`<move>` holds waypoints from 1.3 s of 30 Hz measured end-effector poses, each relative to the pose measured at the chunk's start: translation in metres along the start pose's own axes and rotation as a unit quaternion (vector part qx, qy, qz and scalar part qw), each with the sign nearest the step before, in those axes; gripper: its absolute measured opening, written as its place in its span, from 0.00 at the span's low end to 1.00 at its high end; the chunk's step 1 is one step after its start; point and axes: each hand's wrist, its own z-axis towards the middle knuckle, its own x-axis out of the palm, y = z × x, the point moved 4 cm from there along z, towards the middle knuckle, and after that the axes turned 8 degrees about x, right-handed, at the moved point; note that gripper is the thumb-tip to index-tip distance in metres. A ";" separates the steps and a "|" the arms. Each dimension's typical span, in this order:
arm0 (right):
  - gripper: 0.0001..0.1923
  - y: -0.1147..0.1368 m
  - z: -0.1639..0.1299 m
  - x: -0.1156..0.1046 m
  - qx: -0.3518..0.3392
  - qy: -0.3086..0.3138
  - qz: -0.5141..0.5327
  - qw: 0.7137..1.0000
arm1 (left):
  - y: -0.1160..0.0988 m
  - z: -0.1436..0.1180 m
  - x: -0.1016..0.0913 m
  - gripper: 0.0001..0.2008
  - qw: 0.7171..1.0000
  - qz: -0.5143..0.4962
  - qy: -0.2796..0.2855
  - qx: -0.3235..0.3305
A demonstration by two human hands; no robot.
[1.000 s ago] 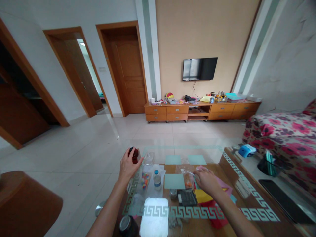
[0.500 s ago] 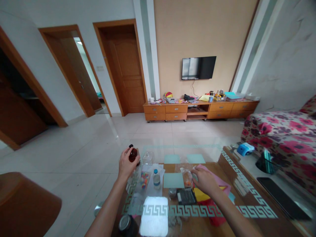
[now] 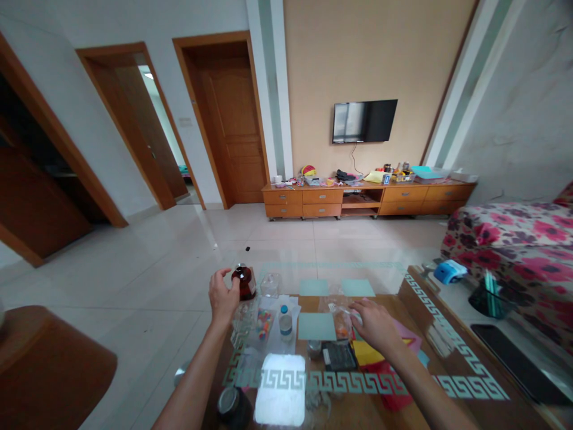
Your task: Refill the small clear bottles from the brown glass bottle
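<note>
My left hand [image 3: 221,295] curls loosely around the left side of a dark brown bottle [image 3: 244,282] at the far left corner of the glass-topped table [image 3: 380,382]. The bottle's neck shows no cap. My right hand [image 3: 376,325] lies on the table's middle, fingers pinching a clear plastic bag [image 3: 342,322] with orange contents. Between the hands stand a small blue-capped bottle [image 3: 285,322], a bag of coloured beads [image 3: 264,322] and a clear box [image 3: 271,285]. A black flat device [image 3: 339,355] and yellow paper [image 3: 364,353] lie under my right wrist.
A dark lidded jar [image 3: 233,406] sits at the table's near left edge. A small black piece [image 3: 248,248] shows over the floor beyond the table. A brown stool [image 3: 49,370] stands left, with a floral sofa [image 3: 514,239] and a side shelf holding a blue object [image 3: 449,272] to the right.
The brown bottle has come down from my raised left hand to the table corner and its black cap is gone; a black piece now appears beyond the table. My right hand barely moved.
</note>
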 end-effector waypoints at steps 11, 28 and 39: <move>0.20 0.002 0.004 -0.005 0.006 -0.039 0.020 0.999 | 0.008 0.002 -0.006 0.17 0.999 -0.009 -0.029 -0.036; 0.27 0.004 0.005 -0.005 -0.006 -0.033 0.010 0.999 | 0.010 0.002 -0.008 0.20 0.999 0.007 -0.025 -0.041; 0.26 0.003 0.007 0.000 -0.013 -0.050 0.024 0.998 | 0.017 -0.003 0.000 0.21 0.998 0.028 0.005 -0.050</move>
